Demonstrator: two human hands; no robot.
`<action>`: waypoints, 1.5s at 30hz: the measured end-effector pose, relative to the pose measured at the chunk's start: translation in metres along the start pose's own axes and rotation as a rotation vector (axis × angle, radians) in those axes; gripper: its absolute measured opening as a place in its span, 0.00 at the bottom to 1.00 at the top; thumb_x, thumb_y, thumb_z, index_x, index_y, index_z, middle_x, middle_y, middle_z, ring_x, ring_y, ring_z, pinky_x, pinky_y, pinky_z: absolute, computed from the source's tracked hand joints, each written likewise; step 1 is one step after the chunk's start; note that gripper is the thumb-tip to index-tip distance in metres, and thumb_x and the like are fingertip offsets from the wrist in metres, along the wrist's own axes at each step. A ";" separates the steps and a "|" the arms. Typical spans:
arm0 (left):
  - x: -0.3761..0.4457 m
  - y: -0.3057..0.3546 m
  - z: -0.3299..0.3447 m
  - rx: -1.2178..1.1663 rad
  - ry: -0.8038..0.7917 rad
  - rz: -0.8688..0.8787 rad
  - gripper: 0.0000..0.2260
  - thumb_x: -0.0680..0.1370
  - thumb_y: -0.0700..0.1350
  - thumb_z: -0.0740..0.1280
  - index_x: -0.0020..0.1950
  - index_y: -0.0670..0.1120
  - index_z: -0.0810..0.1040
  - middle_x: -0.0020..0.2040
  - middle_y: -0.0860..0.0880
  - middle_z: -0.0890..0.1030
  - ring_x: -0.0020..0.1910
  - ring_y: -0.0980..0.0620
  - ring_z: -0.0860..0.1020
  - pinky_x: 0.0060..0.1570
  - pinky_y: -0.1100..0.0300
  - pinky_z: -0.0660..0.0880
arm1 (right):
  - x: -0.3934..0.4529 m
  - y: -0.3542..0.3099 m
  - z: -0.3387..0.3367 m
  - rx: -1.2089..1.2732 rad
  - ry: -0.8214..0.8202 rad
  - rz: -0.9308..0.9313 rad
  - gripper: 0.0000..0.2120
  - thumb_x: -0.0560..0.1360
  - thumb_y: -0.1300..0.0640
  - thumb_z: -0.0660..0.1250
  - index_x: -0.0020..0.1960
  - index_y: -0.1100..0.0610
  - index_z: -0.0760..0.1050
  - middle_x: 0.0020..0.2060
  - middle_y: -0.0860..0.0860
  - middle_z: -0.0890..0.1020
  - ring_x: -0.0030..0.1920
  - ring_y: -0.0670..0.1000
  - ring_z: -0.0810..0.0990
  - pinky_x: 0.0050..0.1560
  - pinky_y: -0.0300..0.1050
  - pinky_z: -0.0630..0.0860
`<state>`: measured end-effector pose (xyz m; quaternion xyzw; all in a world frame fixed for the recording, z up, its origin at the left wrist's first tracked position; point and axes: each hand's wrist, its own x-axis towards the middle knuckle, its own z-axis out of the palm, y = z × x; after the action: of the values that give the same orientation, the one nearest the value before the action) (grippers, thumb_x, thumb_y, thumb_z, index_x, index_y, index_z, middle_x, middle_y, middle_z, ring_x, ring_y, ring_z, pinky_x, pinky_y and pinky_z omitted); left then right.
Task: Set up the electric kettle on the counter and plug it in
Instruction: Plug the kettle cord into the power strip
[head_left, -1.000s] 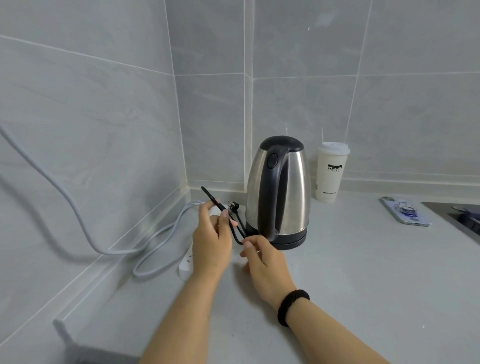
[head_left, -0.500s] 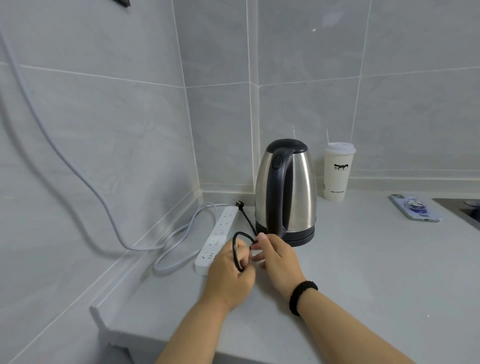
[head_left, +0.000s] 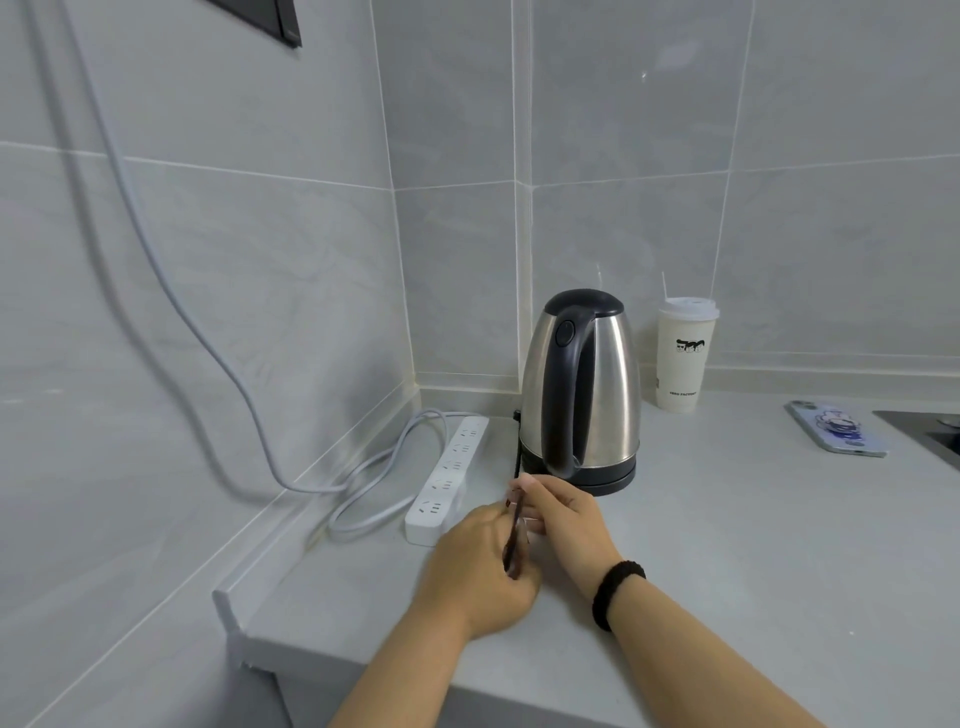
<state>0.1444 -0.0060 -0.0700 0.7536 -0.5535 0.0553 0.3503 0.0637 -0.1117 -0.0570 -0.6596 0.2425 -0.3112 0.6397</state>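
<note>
A steel electric kettle (head_left: 582, 395) with a black lid and handle stands on its black base near the counter's back corner. Its black cord (head_left: 517, 452) runs down the kettle's left side to my hands, and its plug end lies behind by the wall. My left hand (head_left: 478, 566) grips a folded loop of the cord in front of the kettle. My right hand (head_left: 563, 525), with a black band on the wrist, pinches the same cord just beside it. A white power strip (head_left: 447, 480) lies left of the kettle with nothing plugged into it.
The strip's grey cable (head_left: 363, 493) coils by the left wall and climbs up it. A white lidded cup (head_left: 683, 356) stands right of the kettle. A phone (head_left: 836, 428) lies further right, beside a sink edge (head_left: 924, 431). The grey counter (head_left: 727, 545) ends at the left front.
Both hands have drawn back toward the counter's front, pulling the cord's loop from a round shape into a narrow fold. The view has tilted upward.
</note>
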 end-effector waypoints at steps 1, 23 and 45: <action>-0.001 0.000 -0.001 -0.005 0.039 0.020 0.05 0.70 0.52 0.63 0.37 0.56 0.68 0.38 0.56 0.74 0.39 0.56 0.74 0.38 0.61 0.73 | -0.002 -0.002 0.000 0.060 0.000 -0.001 0.08 0.76 0.52 0.67 0.46 0.56 0.82 0.47 0.58 0.84 0.49 0.51 0.83 0.59 0.52 0.76; 0.008 -0.001 -0.028 -0.924 0.374 -0.458 0.16 0.75 0.57 0.60 0.54 0.48 0.79 0.43 0.45 0.83 0.37 0.54 0.81 0.36 0.58 0.78 | -0.017 -0.007 0.002 0.315 -0.429 -0.128 0.19 0.74 0.77 0.58 0.61 0.64 0.75 0.58 0.58 0.82 0.62 0.53 0.78 0.57 0.40 0.74; 0.003 -0.022 -0.046 -1.643 0.233 -0.674 0.10 0.72 0.41 0.68 0.49 0.36 0.79 0.41 0.42 0.84 0.36 0.52 0.83 0.35 0.65 0.80 | -0.031 -0.020 0.003 0.358 -0.826 0.151 0.18 0.73 0.68 0.60 0.59 0.61 0.79 0.52 0.59 0.82 0.49 0.56 0.81 0.53 0.50 0.75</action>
<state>0.1788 0.0216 -0.0440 0.3772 -0.1290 -0.3881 0.8309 0.0431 -0.0867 -0.0406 -0.5880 -0.0432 -0.0118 0.8076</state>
